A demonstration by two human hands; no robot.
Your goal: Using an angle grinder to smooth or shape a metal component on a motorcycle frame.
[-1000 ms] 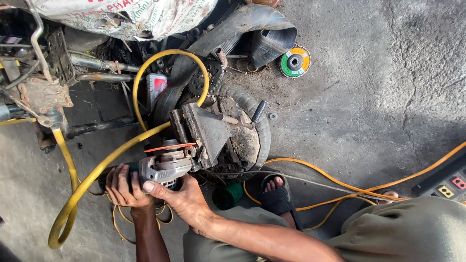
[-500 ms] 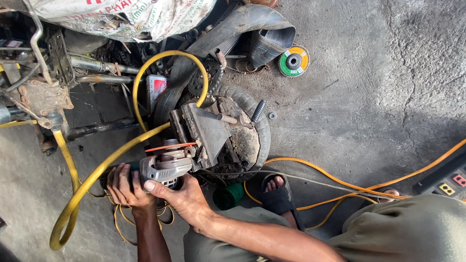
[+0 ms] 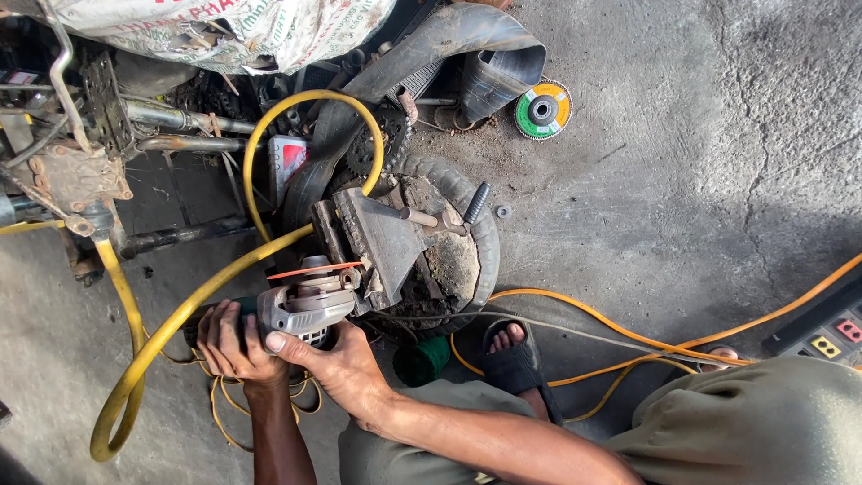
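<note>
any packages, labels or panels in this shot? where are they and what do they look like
Printed sack: top left, draped over the metal frame, whitish woven cloth with red and green print.
Small packet: inside the yellow hose loop, flat, pale with a red patch.
Labelled disc: on the concrete at top centre, round, green and yellow.
Socket strip: right edge, dark with coloured switches.

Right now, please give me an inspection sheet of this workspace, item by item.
Surface: cracked concrete floor.
Job's things: angle grinder with orange disc at a metal bracket on an old tyre.
Clutter: flap disc, rubber tube, green cup.
Grippers: left hand and right hand both grip the grinder.
Cables: yellow hose, orange cord.
Surroundings: rusty frame, sack, sandalled foot.
</note>
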